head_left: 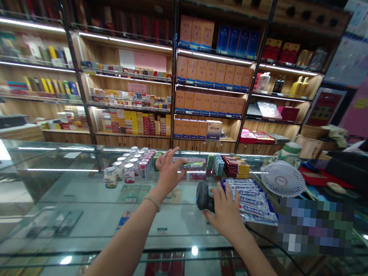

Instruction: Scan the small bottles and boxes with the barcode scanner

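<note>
My left hand [168, 171], with a band at the wrist, is over the glass counter. Its thumb and forefinger are closed on the left end of a slim green-and-white pack [194, 165], perhaps chewing gum, while the other fingers are raised and spread. To the right, my right hand [227, 207] grips a black handheld barcode scanner [202, 196], its head turned left and its cable trailing toward the lower right. Small clear-lidded jars [130, 172] stand in rows left of my left hand. Long blue-and-white packets [252, 199] lie fanned beside the right hand.
Upright small packs [219, 167] and stacked red-and-yellow packs [236, 166] line the far counter edge. A white fan [283, 179] and a green-and-white jug [289, 154] stand at the right. Behind the counter, lit wooden shelves hold orange boxes [213, 72]. A blurred-out patch covers the right side.
</note>
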Demonstrator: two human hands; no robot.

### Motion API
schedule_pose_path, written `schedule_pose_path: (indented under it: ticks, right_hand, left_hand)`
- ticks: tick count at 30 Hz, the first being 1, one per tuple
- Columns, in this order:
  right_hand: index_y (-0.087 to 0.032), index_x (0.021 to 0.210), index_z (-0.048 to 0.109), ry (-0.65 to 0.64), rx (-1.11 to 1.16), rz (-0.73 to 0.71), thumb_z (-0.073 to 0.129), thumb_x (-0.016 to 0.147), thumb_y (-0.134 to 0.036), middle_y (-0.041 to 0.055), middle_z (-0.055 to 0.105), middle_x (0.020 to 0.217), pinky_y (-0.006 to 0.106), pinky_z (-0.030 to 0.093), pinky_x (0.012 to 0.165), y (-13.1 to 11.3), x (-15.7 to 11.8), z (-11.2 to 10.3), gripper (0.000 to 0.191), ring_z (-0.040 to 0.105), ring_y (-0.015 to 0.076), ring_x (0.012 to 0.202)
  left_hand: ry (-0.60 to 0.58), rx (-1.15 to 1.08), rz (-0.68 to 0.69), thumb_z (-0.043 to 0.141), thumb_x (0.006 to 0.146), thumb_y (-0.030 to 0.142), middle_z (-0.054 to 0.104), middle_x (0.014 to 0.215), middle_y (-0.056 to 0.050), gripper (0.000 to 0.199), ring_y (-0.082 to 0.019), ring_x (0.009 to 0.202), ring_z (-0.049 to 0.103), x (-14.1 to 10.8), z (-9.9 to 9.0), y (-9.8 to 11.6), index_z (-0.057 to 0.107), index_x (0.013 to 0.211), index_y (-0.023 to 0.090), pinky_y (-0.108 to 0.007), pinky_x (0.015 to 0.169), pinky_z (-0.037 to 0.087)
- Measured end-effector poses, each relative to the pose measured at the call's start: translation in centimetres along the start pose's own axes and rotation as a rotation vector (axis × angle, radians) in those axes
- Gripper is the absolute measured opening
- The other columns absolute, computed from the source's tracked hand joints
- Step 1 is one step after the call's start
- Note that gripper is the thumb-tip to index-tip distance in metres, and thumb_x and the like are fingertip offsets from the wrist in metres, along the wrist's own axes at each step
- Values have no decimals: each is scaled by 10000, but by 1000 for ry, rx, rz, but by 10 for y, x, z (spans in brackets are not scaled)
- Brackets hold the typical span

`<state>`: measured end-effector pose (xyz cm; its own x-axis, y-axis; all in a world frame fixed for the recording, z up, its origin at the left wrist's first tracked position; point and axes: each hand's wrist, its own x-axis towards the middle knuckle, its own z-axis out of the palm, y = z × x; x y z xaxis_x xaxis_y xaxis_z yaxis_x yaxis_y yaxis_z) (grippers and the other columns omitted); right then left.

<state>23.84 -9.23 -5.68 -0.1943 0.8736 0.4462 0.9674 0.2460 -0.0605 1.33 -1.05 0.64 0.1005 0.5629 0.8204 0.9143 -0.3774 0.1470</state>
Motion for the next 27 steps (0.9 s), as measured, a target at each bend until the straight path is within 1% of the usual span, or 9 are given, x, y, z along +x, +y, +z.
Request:
schedule_pose_path:
  ticks: [6, 9, 12, 14, 16, 18, 21, 23, 27]
  right_hand:
    - [-166, 1164, 658, 5, -1, -1, 623, 835, -416, 170, 372, 1588, 669, 110, 1159, -7, 0, -9, 415, 220, 414, 1493]
    - [-172, 1087, 673, 61, 9, -33, 616, 815, -357, 152, 378, 1588, 667, 131, 1160, -7, 1, -10, 333, 239, 403, 1489]
    - [-189, 1055, 673, 148, 77, -40, 604, 787, -303, 135, 434, 1556, 605, 243, 1147, -5, 0, -17, 299, 340, 380, 1446]
    - [-202, 1084, 661, 159, 172, -23, 590, 779, -280, 134, 577, 1422, 485, 406, 1043, -4, -2, -29, 322, 534, 330, 1290]
    - [-223, 1126, 640, 98, 296, 26, 561, 809, -293, 83, 736, 1079, 363, 490, 805, -4, -6, -46, 334, 686, 263, 939]
    - [-222, 1072, 637, 62, 401, 58, 557, 807, -321, 45, 735, 859, 323, 468, 703, -4, -10, -63, 294, 684, 252, 801]
    - [-237, 1096, 606, 64, 599, 35, 568, 773, -311, 25, 732, 916, 308, 476, 744, -6, -14, -82, 334, 685, 236, 859]
    - [-252, 1147, 583, 56, 662, 35, 570, 752, -291, 14, 729, 961, 304, 480, 760, -7, -15, -86, 398, 684, 226, 880]
    - [-245, 1052, 621, 55, 541, 78, 603, 698, -273, 30, 727, 915, 306, 463, 709, -9, -17, -83, 356, 682, 255, 845]
  left_hand:
    - [-6, 6, -3, 773, 782, 317, 479, 1484, -70, 198, -341, 1386, 367, 0, -3, 2, 731, 975, 303, -591, 1134, 252]
    - [-2, 2, -12, 769, 787, 309, 476, 1489, -63, 183, -340, 1377, 376, 0, -4, 3, 735, 967, 304, -586, 1133, 257]
    - [0, -5, -24, 758, 795, 301, 480, 1485, -61, 167, -340, 1373, 381, -1, -4, 2, 737, 961, 303, -588, 1133, 260]
    - [4, -5, -30, 752, 799, 286, 481, 1487, -62, 162, -337, 1376, 380, -1, -3, 1, 735, 960, 301, -591, 1136, 258]
    - [11, 1, -29, 749, 802, 279, 480, 1491, -61, 164, -333, 1383, 376, -2, -2, 1, 734, 963, 305, -593, 1137, 256]
    - [17, 11, -26, 750, 803, 285, 484, 1490, -58, 173, -329, 1384, 378, -3, 0, 0, 735, 973, 314, -592, 1135, 256]
    - [15, 19, -29, 765, 792, 298, 491, 1483, -59, 189, -329, 1382, 380, -4, 1, -1, 735, 978, 316, -591, 1139, 252]
    - [14, 17, -32, 775, 783, 300, 488, 1485, -60, 196, -334, 1387, 374, -5, 2, -2, 735, 974, 311, -595, 1143, 246]
    - [29, 0, -32, 788, 774, 347, 496, 1479, -55, 173, -331, 1371, 400, -4, 3, -3, 740, 936, 305, -587, 1145, 246]
